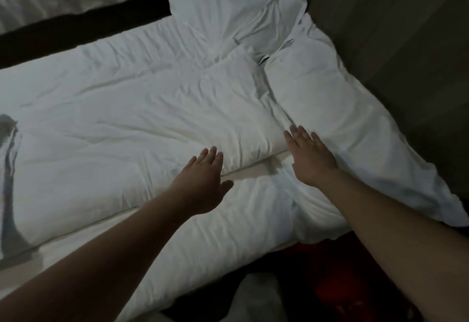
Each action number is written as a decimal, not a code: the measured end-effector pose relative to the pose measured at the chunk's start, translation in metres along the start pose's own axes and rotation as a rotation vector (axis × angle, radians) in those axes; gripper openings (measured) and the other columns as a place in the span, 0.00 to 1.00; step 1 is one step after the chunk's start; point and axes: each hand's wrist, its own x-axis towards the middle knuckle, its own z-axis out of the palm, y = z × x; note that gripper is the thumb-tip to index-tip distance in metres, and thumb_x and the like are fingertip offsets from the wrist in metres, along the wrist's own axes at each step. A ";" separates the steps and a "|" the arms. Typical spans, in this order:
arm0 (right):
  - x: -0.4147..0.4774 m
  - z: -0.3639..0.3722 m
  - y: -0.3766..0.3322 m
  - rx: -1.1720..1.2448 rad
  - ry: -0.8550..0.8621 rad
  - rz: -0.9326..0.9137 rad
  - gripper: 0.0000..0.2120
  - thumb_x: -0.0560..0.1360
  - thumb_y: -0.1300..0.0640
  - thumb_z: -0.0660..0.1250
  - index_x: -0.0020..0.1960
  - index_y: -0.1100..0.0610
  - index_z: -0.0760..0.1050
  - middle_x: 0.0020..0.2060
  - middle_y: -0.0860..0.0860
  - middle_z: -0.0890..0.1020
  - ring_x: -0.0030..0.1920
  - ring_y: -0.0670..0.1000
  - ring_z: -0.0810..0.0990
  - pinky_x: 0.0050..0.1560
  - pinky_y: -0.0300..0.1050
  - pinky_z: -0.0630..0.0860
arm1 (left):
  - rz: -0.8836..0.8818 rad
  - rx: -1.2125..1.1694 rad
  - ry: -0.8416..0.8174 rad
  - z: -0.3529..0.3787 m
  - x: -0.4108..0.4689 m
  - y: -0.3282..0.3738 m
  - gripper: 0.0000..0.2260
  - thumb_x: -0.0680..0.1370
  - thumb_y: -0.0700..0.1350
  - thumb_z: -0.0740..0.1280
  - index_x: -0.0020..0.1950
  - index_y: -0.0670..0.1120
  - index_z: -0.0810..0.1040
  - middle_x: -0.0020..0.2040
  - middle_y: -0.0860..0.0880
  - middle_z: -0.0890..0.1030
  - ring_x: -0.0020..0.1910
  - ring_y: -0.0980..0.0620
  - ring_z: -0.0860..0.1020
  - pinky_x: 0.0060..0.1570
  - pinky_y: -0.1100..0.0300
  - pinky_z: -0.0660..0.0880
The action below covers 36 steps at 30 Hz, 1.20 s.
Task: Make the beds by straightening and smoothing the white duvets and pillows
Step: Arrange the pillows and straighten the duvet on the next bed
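Reaching over the white duvet [152,108]: left hand [203,182]; right hand [311,156]; fingers straight

1. Two arms in view. The left forearm [106,258] comes in from 7 o'clock and the right forearm [393,220] from 4 o'clock.
2. Both forearms are bare from the frame edge to the wrist.
3. Left hand [203,182]: bare, seen from the back. Rounded fingertips and a broad thumb; nails too dim to read.
4. Right hand [311,159]: bare, seen from the back. Fingertips blurred, so no nail detail.
5. The left arm sits in dimmer light than the right, and its surface detail is poor.
6. Pale cloth [253,299] at 6 o'clock, between the forearms. Cannot tell whether it is a garment or bedding.
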 end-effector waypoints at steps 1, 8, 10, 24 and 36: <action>0.014 0.007 0.006 -0.010 -0.001 -0.021 0.39 0.81 0.54 0.60 0.83 0.55 0.40 0.82 0.52 0.40 0.82 0.53 0.40 0.81 0.53 0.42 | -0.005 -0.004 0.004 0.000 0.009 0.006 0.35 0.84 0.59 0.57 0.83 0.43 0.47 0.83 0.44 0.46 0.82 0.46 0.45 0.80 0.51 0.47; 0.092 0.051 0.016 -0.116 0.039 -0.091 0.42 0.79 0.58 0.59 0.82 0.54 0.33 0.81 0.53 0.35 0.81 0.57 0.36 0.79 0.63 0.38 | -0.095 -0.065 -0.003 0.007 0.064 0.022 0.34 0.84 0.57 0.59 0.83 0.44 0.48 0.83 0.46 0.48 0.82 0.49 0.46 0.79 0.54 0.47; 0.106 0.054 0.021 -0.145 0.058 -0.110 0.41 0.79 0.59 0.58 0.82 0.54 0.35 0.82 0.52 0.39 0.81 0.58 0.38 0.79 0.63 0.39 | -0.119 -0.087 0.009 0.011 0.076 0.023 0.33 0.84 0.56 0.60 0.83 0.44 0.50 0.83 0.46 0.49 0.82 0.49 0.47 0.79 0.54 0.48; 0.106 -0.074 -0.037 0.114 0.596 -0.474 0.21 0.76 0.58 0.58 0.66 0.61 0.77 0.59 0.59 0.83 0.69 0.61 0.76 0.71 0.62 0.66 | -0.312 -0.395 0.562 0.008 0.142 0.055 0.43 0.78 0.54 0.70 0.83 0.42 0.48 0.83 0.44 0.54 0.81 0.47 0.55 0.77 0.53 0.60; 0.153 -0.127 -0.065 1.903 -0.478 0.500 0.40 0.66 0.25 0.69 0.64 0.55 0.78 0.60 0.58 0.83 0.59 0.59 0.82 0.63 0.58 0.77 | -0.281 -0.362 0.576 -0.001 0.101 -0.001 0.33 0.81 0.41 0.65 0.83 0.49 0.54 0.72 0.44 0.75 0.62 0.42 0.79 0.57 0.51 0.76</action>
